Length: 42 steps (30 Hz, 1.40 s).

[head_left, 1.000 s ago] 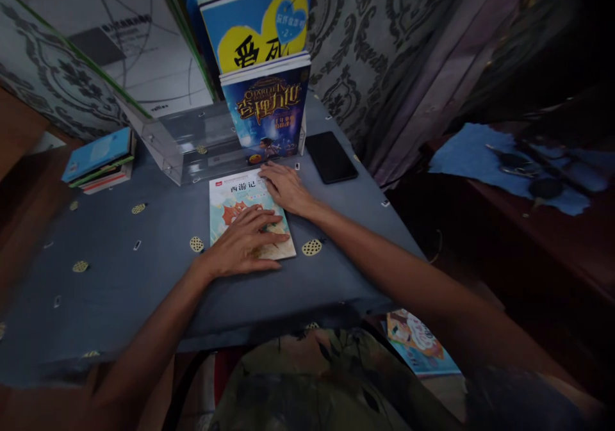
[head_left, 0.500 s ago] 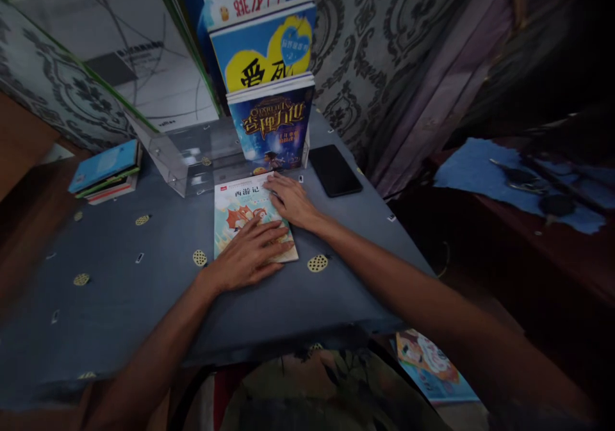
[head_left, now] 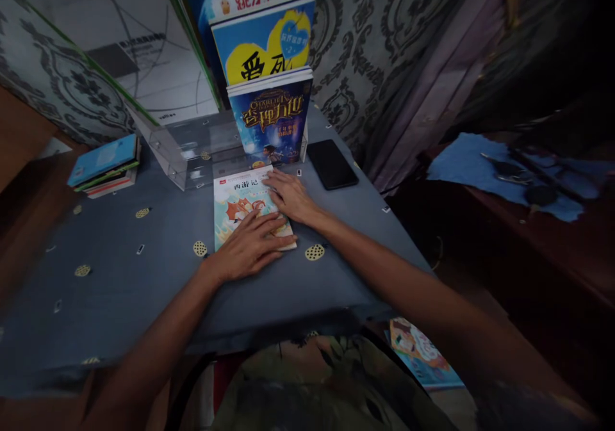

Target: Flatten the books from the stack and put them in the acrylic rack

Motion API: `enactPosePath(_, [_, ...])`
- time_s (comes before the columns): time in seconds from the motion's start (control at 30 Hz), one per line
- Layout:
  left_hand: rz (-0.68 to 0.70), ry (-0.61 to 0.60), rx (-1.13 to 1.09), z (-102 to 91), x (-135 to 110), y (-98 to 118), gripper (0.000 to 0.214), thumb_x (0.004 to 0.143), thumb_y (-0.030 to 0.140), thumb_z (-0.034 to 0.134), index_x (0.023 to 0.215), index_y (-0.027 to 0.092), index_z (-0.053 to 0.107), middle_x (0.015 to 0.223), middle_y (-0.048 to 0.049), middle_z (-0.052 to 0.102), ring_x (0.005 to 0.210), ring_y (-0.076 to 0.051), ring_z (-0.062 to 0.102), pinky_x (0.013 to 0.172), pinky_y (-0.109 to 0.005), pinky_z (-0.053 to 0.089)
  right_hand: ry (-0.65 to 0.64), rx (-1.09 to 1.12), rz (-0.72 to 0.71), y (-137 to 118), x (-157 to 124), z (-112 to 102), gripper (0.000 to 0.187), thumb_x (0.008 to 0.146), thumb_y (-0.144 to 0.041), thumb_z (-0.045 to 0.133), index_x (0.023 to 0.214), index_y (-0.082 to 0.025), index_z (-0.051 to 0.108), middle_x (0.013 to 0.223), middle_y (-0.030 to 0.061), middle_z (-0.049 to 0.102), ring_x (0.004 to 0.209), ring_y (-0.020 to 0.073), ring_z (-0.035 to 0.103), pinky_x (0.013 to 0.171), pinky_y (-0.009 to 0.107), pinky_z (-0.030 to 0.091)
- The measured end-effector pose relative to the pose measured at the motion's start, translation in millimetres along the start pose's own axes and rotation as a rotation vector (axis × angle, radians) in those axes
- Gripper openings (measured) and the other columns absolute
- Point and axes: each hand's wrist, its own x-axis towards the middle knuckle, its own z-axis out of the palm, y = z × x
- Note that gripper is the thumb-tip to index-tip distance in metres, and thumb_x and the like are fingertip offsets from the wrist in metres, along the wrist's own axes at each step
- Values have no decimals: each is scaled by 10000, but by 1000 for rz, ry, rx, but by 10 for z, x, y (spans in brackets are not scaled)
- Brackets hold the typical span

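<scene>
A closed book point(head_left: 245, 184) with a pale illustrated cover lies flat on the table's grey-blue patterned cloth point(head_left: 168, 290). Across its lower part rests my left hand point(head_left: 250, 242), fingers stretched and slightly apart. My right hand point(head_left: 291, 194) lies on the upper right edge of the same cover, its fingers extended. Neither hand grips the book; both touch it from above. Just behind it stands a dark blue book point(head_left: 273, 120) in a clear acrylic holder point(head_left: 170, 162).
A black phone point(head_left: 331, 164) lies right of the standing books. A small pile of books point(head_left: 106, 162) sits at the table's left. Behind the holder's front book stands a blue and yellow book point(head_left: 264, 40). Another book point(head_left: 423, 354) lies below the table, and blue cloth point(head_left: 461, 162) is at right.
The whole view has shifted slightly, so the table and books appear a little higher. Both hands stay on the book in nearly the same places.
</scene>
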Motion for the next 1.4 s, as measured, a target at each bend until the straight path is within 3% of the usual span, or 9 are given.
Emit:
enactPosePath(0.23, [-35,-7,159,-7,-1,225,393,1012,188,458,1380,278,562,1375,-100,586,1287,-248,526,1066,-462,455,-12,-62,13,-106,-226,-7,418,971,-208,461,1362,-148,594,1518,142,513,1456,279,406,1165,514,356])
enactPosePath(0.33, [-98,-63,256,-18,-29,396,445,999,161,454,1437,229,496,1323,-131,602,1209,-258,568,1020,-442,477,-6,-111,12,-151,-261,-10,409,986,-211,441,1363,-163,591,1508,134,525,1450,274,413,1162,510,360])
enactPosePath(0.43, [-159,-82,314,-3,-116,559,496,990,132,434,1485,152,422,1380,-164,578,1279,-272,534,1052,-441,444,-6,-135,2,-172,-258,-15,401,995,-216,424,1352,-166,599,1504,138,528,1441,280,425,1155,519,368])
enactPosePath(0.57, [-214,-53,344,38,-339,651,494,967,91,421,1460,118,447,1451,-146,558,1356,-255,490,1081,-416,424,-13,-139,-9,-162,-253,-8,405,1005,-228,406,1354,-151,595,1504,149,525,1443,289,421,1144,533,377])
enactPosePath(0.9, [-410,89,315,-45,-1050,526,531,887,12,434,1390,151,530,1357,-139,632,1270,-241,585,1004,-387,544,-14,-121,31,-179,-279,-45,378,972,-181,474,1314,-147,632,1482,152,550,1421,283,457,1153,512,381])
enactPosePath(1.03, [-431,143,287,-33,-1080,521,474,921,55,436,1363,176,556,1313,-131,657,1228,-257,615,972,-418,573,-13,-117,-20,-486,-381,-90,340,945,-124,483,1208,-163,695,1422,149,605,1413,301,467,1156,547,364])
enactPosePath(1.23, [-446,159,298,-67,-991,529,311,918,73,470,1141,178,659,1109,-110,707,1050,-246,674,866,-385,607,-170,38,-274,-1241,-569,154,390,1038,-235,390,1363,-192,602,1472,112,569,1448,223,429,1206,464,355])
enactPosePath(1.3, [-456,160,292,-64,-995,525,288,907,64,476,1085,188,667,1072,-98,705,1017,-239,676,851,-375,606,-202,44,-258,-1308,-604,212,402,1049,-260,372,1369,-158,592,1462,138,574,1446,234,434,1208,467,359])
enactPosePath(1.4, [-439,188,275,-62,-1010,508,350,907,58,466,1182,192,636,1173,-99,687,1077,-234,652,892,-377,589,-178,28,-208,-1178,-652,186,415,1041,-314,416,1383,-139,573,1506,166,521,1464,261,405,1214,495,349])
